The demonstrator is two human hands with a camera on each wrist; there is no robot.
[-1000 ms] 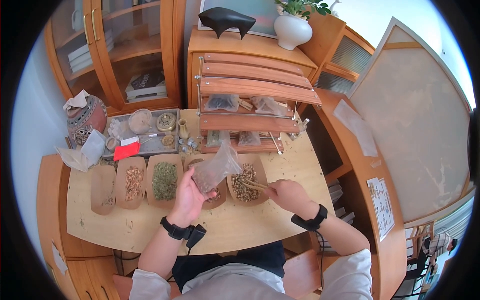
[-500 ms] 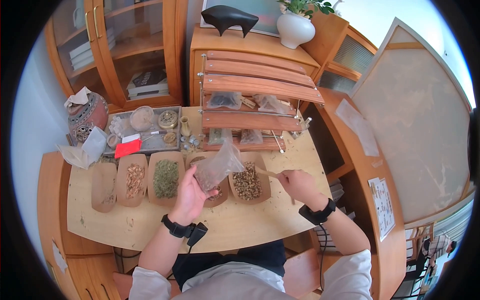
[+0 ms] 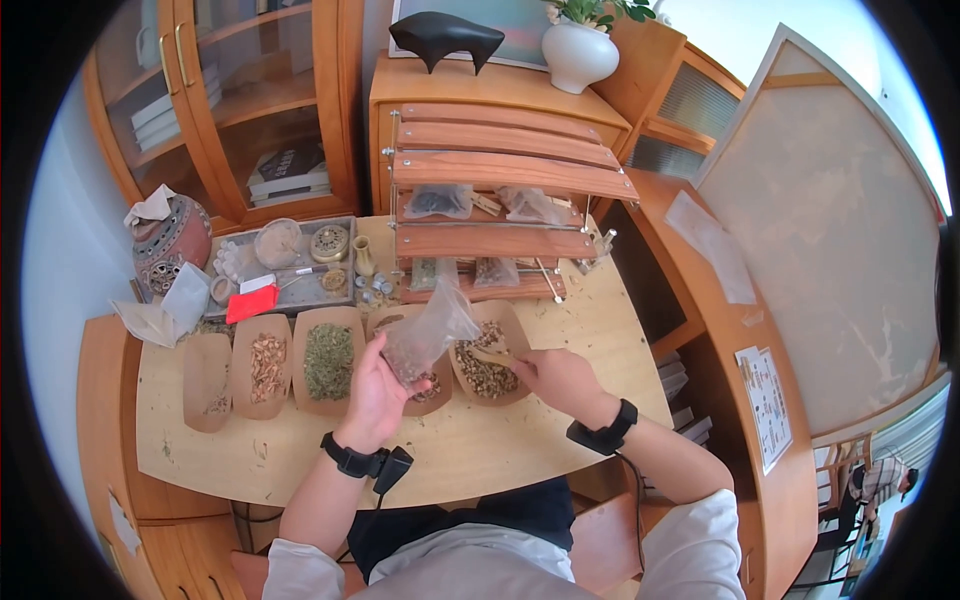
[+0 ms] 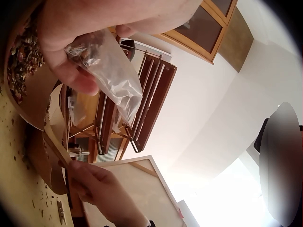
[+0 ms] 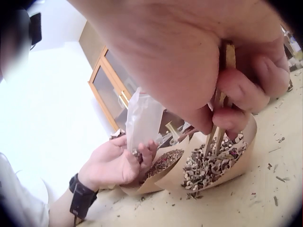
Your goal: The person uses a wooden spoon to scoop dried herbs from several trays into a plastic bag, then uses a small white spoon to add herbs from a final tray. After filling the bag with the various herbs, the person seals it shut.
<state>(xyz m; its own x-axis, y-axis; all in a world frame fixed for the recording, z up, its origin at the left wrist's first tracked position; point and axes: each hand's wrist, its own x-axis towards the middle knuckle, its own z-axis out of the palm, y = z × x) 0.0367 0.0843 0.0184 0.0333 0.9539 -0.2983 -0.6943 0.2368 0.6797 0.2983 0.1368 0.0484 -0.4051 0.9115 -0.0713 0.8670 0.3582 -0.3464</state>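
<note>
My left hand (image 3: pixel 376 396) holds a clear plastic bag (image 3: pixel 428 325) upright over the paper trays, its fingers around the lower part where some dark bits lie. My right hand (image 3: pixel 567 384) pinches wooden tongs (image 5: pixel 218 124). In the right wrist view their two tips are down in the chopped dried herbs (image 5: pixel 201 170) of the rightmost paper tray (image 3: pixel 513 322). Beside it, another tray of reddish-brown herbs (image 5: pixel 165 161) sits partly hidden under the left hand and bag.
Further left stand paper trays with green leaves (image 3: pixel 329 360), orange-brown chips (image 3: pixel 267 365) and a few crumbs (image 3: pixel 207 370). Behind are a grey tray (image 3: pixel 345 290) of small vessels and a wooden rack (image 3: pixel 500 240) holding bagged herbs. Crumbs dot the tabletop (image 3: pixel 290 460).
My right hand lifted the tongs out to the right of the rightmost tray, then brought them back into its herbs. The left hand and bag stay nearly in place.
</note>
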